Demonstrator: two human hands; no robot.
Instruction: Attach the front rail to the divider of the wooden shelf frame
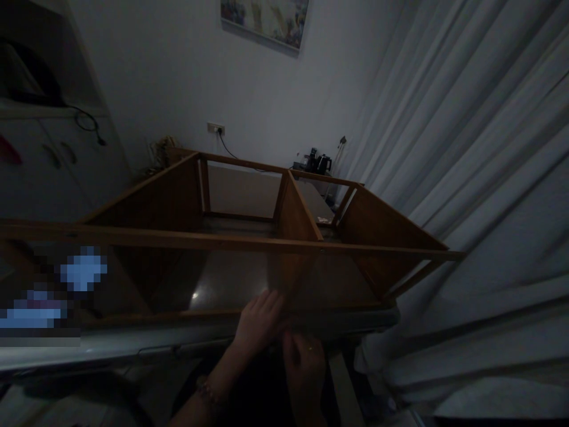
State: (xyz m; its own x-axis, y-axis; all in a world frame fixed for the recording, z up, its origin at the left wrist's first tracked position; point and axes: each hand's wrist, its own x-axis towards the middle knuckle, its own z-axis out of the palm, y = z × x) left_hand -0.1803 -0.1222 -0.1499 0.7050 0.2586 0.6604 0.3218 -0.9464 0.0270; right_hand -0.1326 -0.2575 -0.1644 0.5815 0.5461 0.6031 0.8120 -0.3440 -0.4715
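1. Wooden shelf frame [284,243]: lying on its back on the table [133,347], open side up, spanning nearly the whole width of the top.
2. Upright divider [299,214] inside the frame: splitting it into a wide left bay and a narrower right bay, both open from above.
3. Left hand [260,323]: resting on the frame's near lower rail, just below the foot of the divider, fingers bent over the wood. Too dark to tell whether clasping the rail or only laid on it.
4. Right hand [304,362]: just beside the left and touching it, lower down at the table's front edge, fingers pointing up toward the rail. Hold not readable in the gloom either.
5. Bracelet [208,391] on the left wrist, below the table edge.
6. Near top rail of the frame: running level across the view above both hands, with its right end jutting past the table's corner.
7. Curtain [466,148]: hanging close along the right side, near that jutting rail end, with little room there.
8. Cabinet [53,160] on the left, near the frame's left end.
9. Far wall behind the frame, with a socket [216,128] and a picture [267,18]; dark small items [317,162] at the far right corner.
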